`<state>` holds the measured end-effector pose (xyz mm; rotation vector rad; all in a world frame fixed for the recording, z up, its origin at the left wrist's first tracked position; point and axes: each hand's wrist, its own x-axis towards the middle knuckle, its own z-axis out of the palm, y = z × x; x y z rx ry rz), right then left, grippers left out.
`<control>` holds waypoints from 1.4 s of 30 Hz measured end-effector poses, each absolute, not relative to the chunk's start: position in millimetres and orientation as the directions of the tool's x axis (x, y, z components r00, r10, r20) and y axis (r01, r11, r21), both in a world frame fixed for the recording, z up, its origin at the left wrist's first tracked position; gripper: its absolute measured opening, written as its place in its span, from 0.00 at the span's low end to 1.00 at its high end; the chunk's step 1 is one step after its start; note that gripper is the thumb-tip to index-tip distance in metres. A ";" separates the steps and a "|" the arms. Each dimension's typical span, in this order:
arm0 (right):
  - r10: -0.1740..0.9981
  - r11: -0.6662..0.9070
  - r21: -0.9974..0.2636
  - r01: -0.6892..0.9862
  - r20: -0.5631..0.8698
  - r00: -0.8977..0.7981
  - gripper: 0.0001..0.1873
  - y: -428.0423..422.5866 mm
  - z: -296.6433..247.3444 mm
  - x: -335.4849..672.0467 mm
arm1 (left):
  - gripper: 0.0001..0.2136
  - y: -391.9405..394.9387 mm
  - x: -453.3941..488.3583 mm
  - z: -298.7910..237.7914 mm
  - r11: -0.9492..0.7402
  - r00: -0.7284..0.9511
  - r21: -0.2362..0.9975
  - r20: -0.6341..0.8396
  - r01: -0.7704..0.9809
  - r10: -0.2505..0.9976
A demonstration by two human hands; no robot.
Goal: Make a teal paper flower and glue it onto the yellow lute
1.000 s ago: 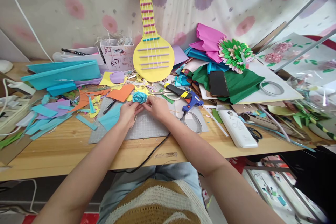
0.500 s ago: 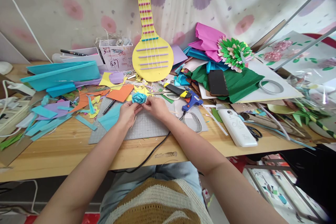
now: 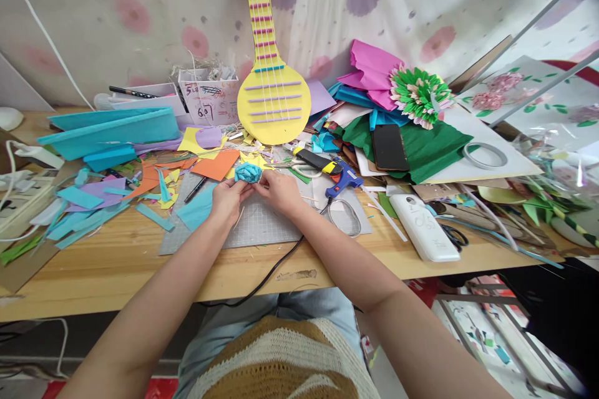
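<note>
A blue crepe-paper flower (image 3: 248,172) is held up over the grey cutting mat (image 3: 262,230). My left hand (image 3: 228,199) is closed on its left underside, with a thin stick showing below the fingers. At the flower's lower right, my right hand (image 3: 278,190) pinches the paper between thumb and fingers. Beside my left wrist lie a flat piece of blue crepe paper (image 3: 196,209) and a black pen (image 3: 195,189). Scissors (image 3: 297,166), a yellow and black utility knife (image 3: 318,161) and a blue glue gun (image 3: 344,179) lie just beyond my right hand.
A yellow paper lute (image 3: 274,106) stands at the back. Paper scraps (image 3: 79,199) cover the left side. On the right are a phone (image 3: 390,147), green crepe paper (image 3: 433,148), a white power bank (image 3: 423,227) and a tape roll (image 3: 484,154). A black cord (image 3: 271,274) crosses the front edge.
Both hands stay on the blue flower, with only a slight shift of the fingers. The whole view has moved a little.
</note>
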<state>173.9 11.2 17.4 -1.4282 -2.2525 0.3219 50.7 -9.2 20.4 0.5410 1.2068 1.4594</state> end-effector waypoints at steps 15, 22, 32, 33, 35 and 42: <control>0.968 0.232 -0.775 0.588 0.125 -0.217 0.14 23.5 13.9 187.9 | 0.07 -12.0 47.2 29.2 0.232 -0.090 0.788 -0.341 -0.570 0.936; 0.936 0.330 -0.739 0.587 0.174 -0.307 0.12 21.5 13.0 189.4 | 0.05 -12.4 47.4 28.6 0.266 -0.062 0.802 -0.351 -0.535 0.934; 0.860 0.509 -0.485 0.711 0.295 -0.416 0.02 12.4 18.7 188.2 | 0.09 -10.5 43.1 21.3 0.246 -0.038 0.799 -0.317 -0.549 0.948; 0.858 0.514 -0.478 0.712 0.296 -0.420 0.02 12.8 18.0 188.2 | 0.09 -10.7 43.5 20.1 0.241 -0.043 0.806 -0.313 -0.541 0.949; 0.855 0.518 -0.466 0.717 0.293 -0.428 0.02 13.7 17.0 188.2 | 0.08 -10.8 44.6 18.3 0.230 -0.056 0.815 -0.304 -0.531 0.951; 0.858 0.510 -0.387 0.768 0.296 -0.420 0.03 14.2 19.3 189.4 | 0.04 -9.1 45.2 20.0 0.190 -0.155 0.819 -0.320 -0.542 0.935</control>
